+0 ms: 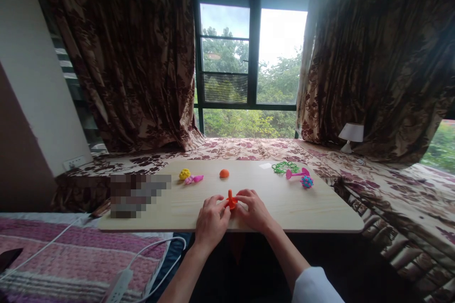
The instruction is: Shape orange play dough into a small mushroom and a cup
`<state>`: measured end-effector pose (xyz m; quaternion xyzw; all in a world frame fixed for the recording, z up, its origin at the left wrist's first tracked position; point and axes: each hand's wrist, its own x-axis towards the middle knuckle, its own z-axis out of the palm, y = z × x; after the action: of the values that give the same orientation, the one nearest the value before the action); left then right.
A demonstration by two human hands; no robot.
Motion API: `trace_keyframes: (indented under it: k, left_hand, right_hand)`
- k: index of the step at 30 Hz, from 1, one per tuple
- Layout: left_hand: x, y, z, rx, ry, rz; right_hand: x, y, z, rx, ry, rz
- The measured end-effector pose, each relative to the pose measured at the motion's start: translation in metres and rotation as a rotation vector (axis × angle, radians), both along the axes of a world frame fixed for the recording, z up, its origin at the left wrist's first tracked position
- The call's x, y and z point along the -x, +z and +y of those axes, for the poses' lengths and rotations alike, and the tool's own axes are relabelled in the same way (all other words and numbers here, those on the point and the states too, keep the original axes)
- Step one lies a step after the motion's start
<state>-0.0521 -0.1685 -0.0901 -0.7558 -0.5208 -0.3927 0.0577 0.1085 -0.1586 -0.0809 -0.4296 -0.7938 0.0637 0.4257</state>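
Note:
Near the front edge of the table, an orange plastic piece stands with a thick peg upright from a wider base. From the left, my left hand closes its fingertips on the base. My right hand grips the opposite side, its fingers bent. Fingers cover parts of the base, so its full shape is hidden. Beyond my hands sits an orange dome, apart from the piece with the peg.
Back left on the table lie a yellow knobbly toy and a pink toy. Back right are green linked loops, a pink dumbbell-shaped toy and a blue-pink spiky ball. A white lamp stands on the window ledge.

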Motion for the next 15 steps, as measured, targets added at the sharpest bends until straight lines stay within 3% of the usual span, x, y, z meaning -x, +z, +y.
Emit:
trace_keyframes:
  k: [7,15]
  left_hand:
    - [-0.0003,0.0019,-0.0001,0.007,-0.007,0.034]
    - [-0.0009,0.0026,-0.0038,0.018,-0.001,0.023]
  right_hand:
    - [0.0,0.0006,0.0005,0.015,0.04,-0.085]
    - [-0.0004,0.0001,-0.0006,0.002,0.022,-0.007]
